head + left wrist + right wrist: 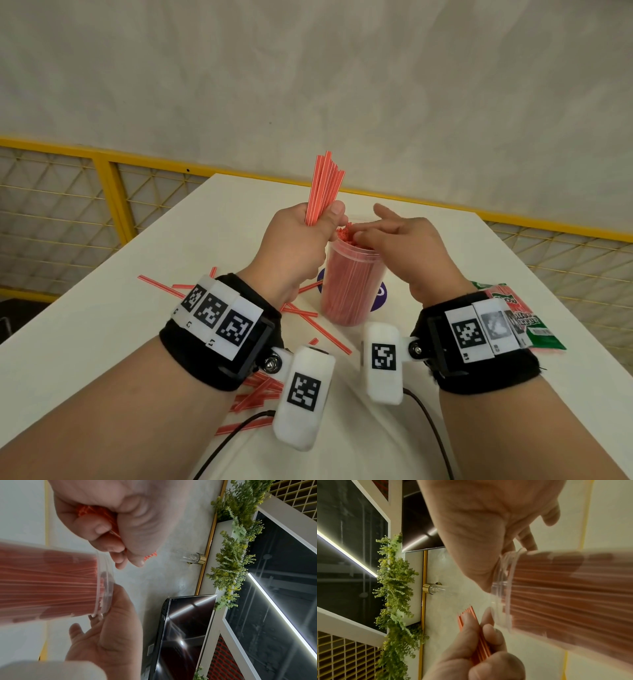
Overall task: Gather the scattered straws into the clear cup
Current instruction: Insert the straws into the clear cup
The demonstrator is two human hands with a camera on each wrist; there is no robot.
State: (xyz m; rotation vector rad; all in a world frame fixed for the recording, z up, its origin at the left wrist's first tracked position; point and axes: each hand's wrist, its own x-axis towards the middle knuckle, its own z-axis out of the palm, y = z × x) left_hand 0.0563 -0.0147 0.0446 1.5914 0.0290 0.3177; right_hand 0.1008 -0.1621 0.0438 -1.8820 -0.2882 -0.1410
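Observation:
My left hand (pixel 318 222) grips a bundle of red-and-white striped straws (pixel 323 185) upright, just left of and above the clear cup (pixel 349 291). The cup stands mid-table, packed with red straws that reach its rim. Fingers of my right hand (pixel 370 228) lie relaxed over the cup's mouth, touching the straw tops and holding nothing. Loose straws (pixel 308 318) lie scattered on the white table (pixel 102 308) to the left of and in front of the cup. The left wrist view shows the left hand (pixel 116 545) fisted round the straws (pixel 97 513) beside the cup (pixel 51 581).
A green and red straw packet (pixel 520 318) lies at the right, partly behind my right wrist. A purple disc (pixel 380 296) sits under the cup. More loose straws (pixel 253 394) lie under my left wrist. Beyond the table's far edge runs a yellow mesh railing (pixel 113 195).

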